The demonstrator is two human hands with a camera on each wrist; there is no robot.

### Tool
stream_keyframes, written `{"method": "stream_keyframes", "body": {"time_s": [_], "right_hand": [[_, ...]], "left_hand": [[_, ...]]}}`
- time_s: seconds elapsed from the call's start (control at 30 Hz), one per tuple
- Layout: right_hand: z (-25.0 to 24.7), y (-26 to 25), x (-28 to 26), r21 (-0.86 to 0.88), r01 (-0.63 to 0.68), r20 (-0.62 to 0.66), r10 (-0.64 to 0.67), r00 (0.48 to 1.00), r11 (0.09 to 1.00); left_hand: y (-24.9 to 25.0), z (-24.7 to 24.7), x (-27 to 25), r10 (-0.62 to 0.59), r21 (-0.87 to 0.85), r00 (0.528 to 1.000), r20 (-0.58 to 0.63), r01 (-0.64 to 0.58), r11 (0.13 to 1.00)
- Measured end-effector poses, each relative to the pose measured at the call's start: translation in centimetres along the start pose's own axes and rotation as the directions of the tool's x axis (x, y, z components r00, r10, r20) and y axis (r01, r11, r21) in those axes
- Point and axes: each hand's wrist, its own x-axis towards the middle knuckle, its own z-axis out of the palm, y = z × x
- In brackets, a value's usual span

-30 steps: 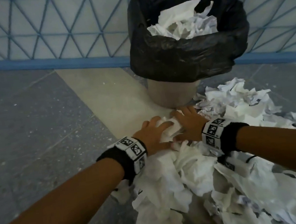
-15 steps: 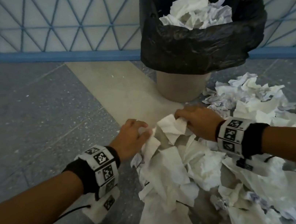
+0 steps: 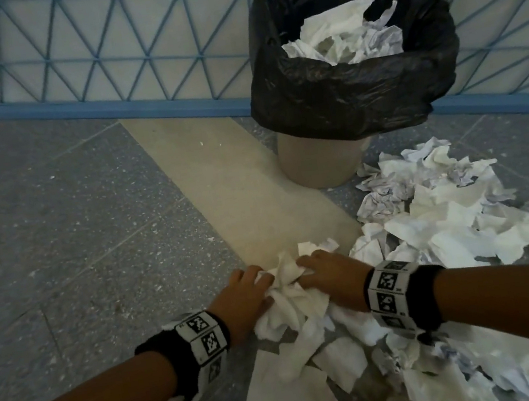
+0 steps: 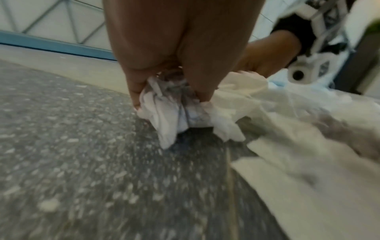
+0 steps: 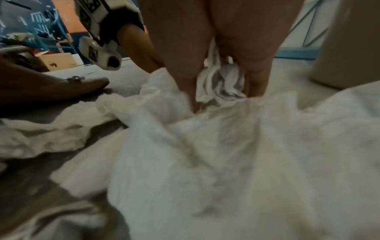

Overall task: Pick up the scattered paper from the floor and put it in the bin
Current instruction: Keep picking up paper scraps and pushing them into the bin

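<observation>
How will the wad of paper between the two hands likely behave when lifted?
Probably light and floppy: the wad of paper is thin, crumpled sheets drooping below the left hand. Loose pieces may well drop, since the right hand grips only part.

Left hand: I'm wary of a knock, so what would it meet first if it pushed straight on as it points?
Likely the right hand, just across the paper wad the left hand grips; depth is unclear.

left hand [image 4: 174, 68] fingers curled pinching crumpled paper wad [image 4: 174, 110] just above speckled grey floor [image 4: 72, 162], right hand [image 4: 265, 53] gripping adjoining paper, blurred sheets at right
</observation>
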Motion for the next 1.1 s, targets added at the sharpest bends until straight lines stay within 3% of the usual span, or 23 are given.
{"method": "stream_keyframes", "body": {"time_s": [0.07,0.1,0.23,0.33,0.5,0.6,0.7,0.83,0.93,0.97,1.0,1.1], "right_hand": [[-1.4,0.8,0.0,0.192,-0.028,-0.118,0.051,0.992,0.981],[-2.3,1.2,-0.2,0.275,-0.044,-0.168,0.093,0.981,0.961],[-4.8,2.3,-1.2,0.42,-0.062,-0.32,0.211,0.924,0.905],[-6.6,1.9,-3.0,0.467,-0.056,-0.377,0.256,0.89,0.882],[-10.1,1.2,-6.7,0.573,0.043,-0.518,0.321,0.793,0.818],[-13.5,1.5,-9.0,0.552,0.096,-0.649,0.354,0.674,0.828],[-18.1,2.6,-11.1,0.534,0.167,-0.768,0.393,0.505,0.829],[-24.1,5.3,-12.2,0.517,0.23,-0.85,0.465,0.247,0.824],[-26.7,7.8,-10.9,0.573,0.175,-0.819,0.559,0.128,0.8],[-27.1,8.6,-10.0,0.599,0.117,-0.8,0.588,0.119,0.792],[-27.4,9.2,-9.0,0.621,0.026,-0.778,0.613,0.137,0.783],[-26.4,9.6,-5.6,0.661,-0.19,-0.673,0.685,0.278,0.726]], "left_hand": [[-0.5,-0.9,0.2,-0.054,-0.25,0.997,0.045,0.064,0.966],[-0.6,-1.7,0.2,-0.067,-0.373,0.998,0.011,0.066,0.925],[-1.1,-4.8,0.0,-0.014,-0.616,0.995,-0.102,-0.052,0.786],[-1.0,-7.7,-0.4,0.096,-0.641,0.984,-0.148,-0.169,0.749],[-0.1,-13.9,-2.1,0.262,-0.493,0.944,-0.202,-0.329,0.805],[1.1,-18.9,-2.5,0.324,-0.296,0.884,-0.337,-0.426,0.855],[3.5,-24.0,-1.4,0.308,-0.215,0.769,-0.56,-0.495,0.842],[6.7,-29.3,2.5,0.132,-0.292,0.589,-0.797,-0.567,0.77],[8.4,-31.4,6.3,0.001,-0.281,0.531,-0.847,-0.45,0.848],[9.0,-31.7,7.5,-0.031,-0.296,0.55,-0.835,-0.4,0.868],[9.4,-31.7,8.7,-0.065,-0.336,0.614,-0.786,-0.337,0.879],[10.7,-30.7,11.5,-0.084,-0.311,0.813,-0.576,-0.123,0.942]]}}
